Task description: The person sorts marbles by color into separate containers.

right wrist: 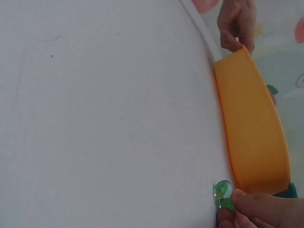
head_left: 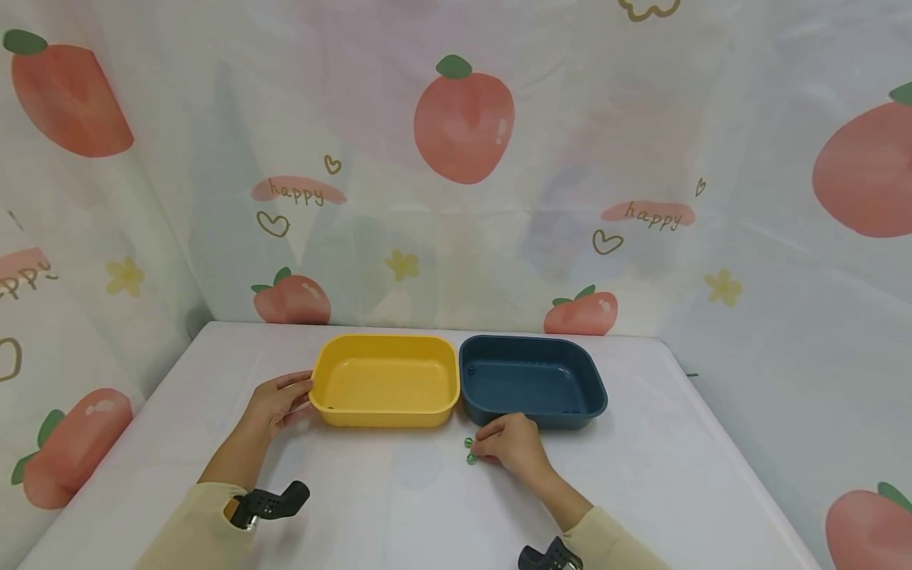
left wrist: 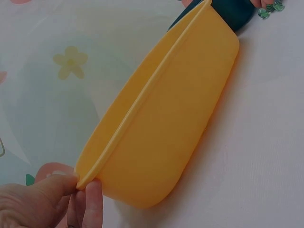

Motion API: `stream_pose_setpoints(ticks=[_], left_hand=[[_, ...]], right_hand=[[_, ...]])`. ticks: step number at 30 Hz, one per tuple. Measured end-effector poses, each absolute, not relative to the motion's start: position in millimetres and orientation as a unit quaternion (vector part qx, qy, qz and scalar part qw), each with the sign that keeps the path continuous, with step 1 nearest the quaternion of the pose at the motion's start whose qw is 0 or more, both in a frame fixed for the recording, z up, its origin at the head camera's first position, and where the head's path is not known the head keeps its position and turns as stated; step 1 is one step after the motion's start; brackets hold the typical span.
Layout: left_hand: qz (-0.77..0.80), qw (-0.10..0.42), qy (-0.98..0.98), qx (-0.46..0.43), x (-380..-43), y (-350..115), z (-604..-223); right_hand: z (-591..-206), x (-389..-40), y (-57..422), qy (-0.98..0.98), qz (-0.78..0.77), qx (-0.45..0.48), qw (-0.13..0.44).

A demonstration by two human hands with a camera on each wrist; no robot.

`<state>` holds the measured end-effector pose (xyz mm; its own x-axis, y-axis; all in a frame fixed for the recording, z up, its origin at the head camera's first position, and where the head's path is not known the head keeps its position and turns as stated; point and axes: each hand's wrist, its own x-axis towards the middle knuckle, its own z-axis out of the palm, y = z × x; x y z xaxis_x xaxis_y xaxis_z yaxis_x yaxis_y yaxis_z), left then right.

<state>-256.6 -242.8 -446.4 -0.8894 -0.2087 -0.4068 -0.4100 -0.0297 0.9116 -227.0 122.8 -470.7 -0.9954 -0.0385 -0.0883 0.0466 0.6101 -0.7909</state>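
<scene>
My left hand [head_left: 279, 402] pinches the left rim of a yellow plastic basin [head_left: 385, 419], thumb on one side and fingers on the other. Close in front of a dark blue basin [head_left: 530, 372], my right hand [head_left: 514, 447] is low at the table with curled fingers. Green glass marbles [head_left: 472, 459] lie by its fingertips. In the right wrist view, one clear green marble [right wrist: 223, 189] is beside the thumb, and another green marble [right wrist: 226, 204] is pinched between thumb and finger, partly hidden.
Both basins stand side by side, rims nearly touching, on a white-covered table [head_left: 356, 507]. A few small spots show inside the blue basin, too small to identify. A fruit-printed curtain [head_left: 456, 237] rises behind and beside the table. Black straps [head_left: 274, 503] are on the wrists.
</scene>
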Motion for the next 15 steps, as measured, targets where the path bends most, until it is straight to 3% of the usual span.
stream_pose_setpoints(ticks=[15], left_hand=[[0.68,0.078,0.696,-0.219,-256.2,-243.5,-445.9]], right_hand=[[-471.5,-229.7,125.9,0.874,-0.477,0.04,0.085]])
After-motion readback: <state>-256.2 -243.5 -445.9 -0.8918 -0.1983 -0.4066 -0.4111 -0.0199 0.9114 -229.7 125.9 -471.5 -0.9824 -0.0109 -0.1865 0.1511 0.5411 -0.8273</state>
